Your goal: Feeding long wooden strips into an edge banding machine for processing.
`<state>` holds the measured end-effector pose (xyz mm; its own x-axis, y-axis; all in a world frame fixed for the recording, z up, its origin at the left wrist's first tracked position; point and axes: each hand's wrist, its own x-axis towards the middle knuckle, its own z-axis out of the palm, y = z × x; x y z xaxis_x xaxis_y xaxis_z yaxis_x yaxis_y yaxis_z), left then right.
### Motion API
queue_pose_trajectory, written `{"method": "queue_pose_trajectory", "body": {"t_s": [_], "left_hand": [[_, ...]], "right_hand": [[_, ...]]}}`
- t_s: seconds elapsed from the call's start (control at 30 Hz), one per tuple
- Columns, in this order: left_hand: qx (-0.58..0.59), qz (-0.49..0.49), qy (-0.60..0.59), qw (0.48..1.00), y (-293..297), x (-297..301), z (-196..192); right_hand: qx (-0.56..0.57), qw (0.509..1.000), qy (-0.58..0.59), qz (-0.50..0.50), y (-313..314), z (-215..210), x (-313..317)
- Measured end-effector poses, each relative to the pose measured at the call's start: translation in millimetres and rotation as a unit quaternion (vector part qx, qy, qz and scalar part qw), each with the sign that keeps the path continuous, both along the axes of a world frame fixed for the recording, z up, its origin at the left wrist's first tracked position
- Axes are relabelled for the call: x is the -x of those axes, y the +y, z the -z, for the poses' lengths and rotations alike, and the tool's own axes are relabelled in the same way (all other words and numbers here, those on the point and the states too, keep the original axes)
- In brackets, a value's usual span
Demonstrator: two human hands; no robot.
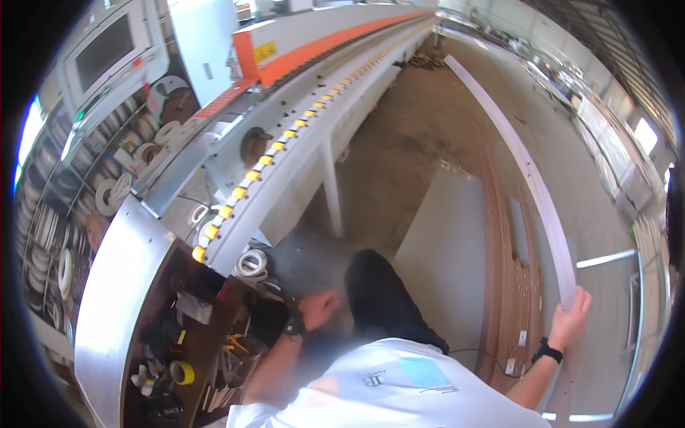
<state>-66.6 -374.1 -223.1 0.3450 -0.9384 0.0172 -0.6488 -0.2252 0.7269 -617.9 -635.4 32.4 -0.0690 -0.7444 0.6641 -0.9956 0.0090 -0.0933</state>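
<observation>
Concrete floor (392, 143) runs down a wide workshop hall, with a long machine (321, 37) in white and orange along the left and a line of yellow rollers (265, 160) on its near edge. Behind it, at the upper left, hang a screen (104, 50) and racks crowded with rolls (43, 235).

On the right, the right hand (569, 322) grasps the near end of a long pale strip (541, 189), fingers closed about it, a black band (548, 351) on the wrist. From that hand the strip stretches away up the hall, bowed by the lens, its far end well apart from the person. Left of it lie a bundle of brown strips (499, 264) and a grey panel (449, 235).

The left hand (319, 310) is near the person's dark-trousered leg (382, 296), well apart from the pale strip. Its fingers look curled, but they are blurred, and I cannot tell whether they hold anything. Near that hand sit a white roll (251, 263) and an open cabinet (196, 303) containing a roll of yellow tape (182, 372) among small tools
</observation>
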Motion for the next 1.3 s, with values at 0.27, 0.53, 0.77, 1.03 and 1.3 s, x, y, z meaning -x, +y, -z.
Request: {"method": "queue_pose_trajectory", "body": {"t_s": [0.27,0.53,0.77,1.03,1.3], "left_hand": [[0.314,-0.018,-0.175,0.933,-41.1,-13.2,-196.6],[0.377,0.021,-0.248,0.892,-22.2,6.9,-300.7],[0.430,0.003,-0.363,0.827,-3.7,32.9,-383.2],[0.432,-0.007,-0.607,0.668,-10.9,81.1,-439.0],[0.296,-0.122,-0.719,0.617,41.2,101.8,-432.8]], "right_hand": [[0.191,0.974,0.025,-0.119,-12.7,-81.1,-44.0],[0.325,0.930,-0.009,-0.173,-35.1,-115.9,-64.5],[0.360,0.875,-0.051,-0.320,-19.2,-115.3,-105.7],[0.306,0.796,-0.087,-0.515,13.9,-111.3,-184.9],[0.246,0.670,-0.065,-0.697,46.7,-111.6,-273.2]]}}
